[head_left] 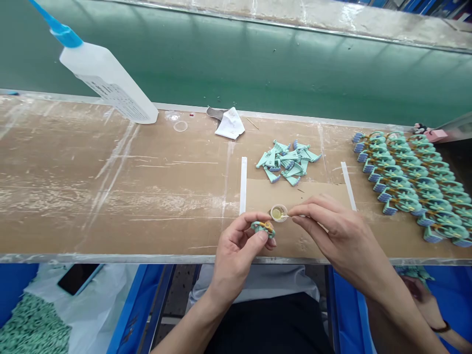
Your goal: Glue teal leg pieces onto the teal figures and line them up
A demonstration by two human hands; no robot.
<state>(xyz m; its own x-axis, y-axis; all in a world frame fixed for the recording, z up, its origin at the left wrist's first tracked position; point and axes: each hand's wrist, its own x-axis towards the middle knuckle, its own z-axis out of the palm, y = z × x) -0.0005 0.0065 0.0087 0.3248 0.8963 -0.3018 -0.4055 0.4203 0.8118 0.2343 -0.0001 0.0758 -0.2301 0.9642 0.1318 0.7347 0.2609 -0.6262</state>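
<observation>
My left hand (238, 246) pinches a mint-green plastic part (263, 229) with a yellow piece on it, close to the table's front edge. My right hand (341, 231) holds a thin applicator stick (284, 216) between finger and thumb. Its tip reaches into a small transparent cup (278, 213) of yellow liquid. The cup stands on a cardboard sheet (295, 194), between my hands. Behind it lies a loose pile of mint-green parts (288, 162). Rows of assembled green, blue and yellow parts (409, 182) stand to the right.
A large white squeeze bottle with a blue nozzle (106, 81) lies at the back left, near a crumpled white cloth (230, 124). Blue bins (138, 307) sit below the table's front edge. A co-worker's hand (416, 290) shows at the lower right.
</observation>
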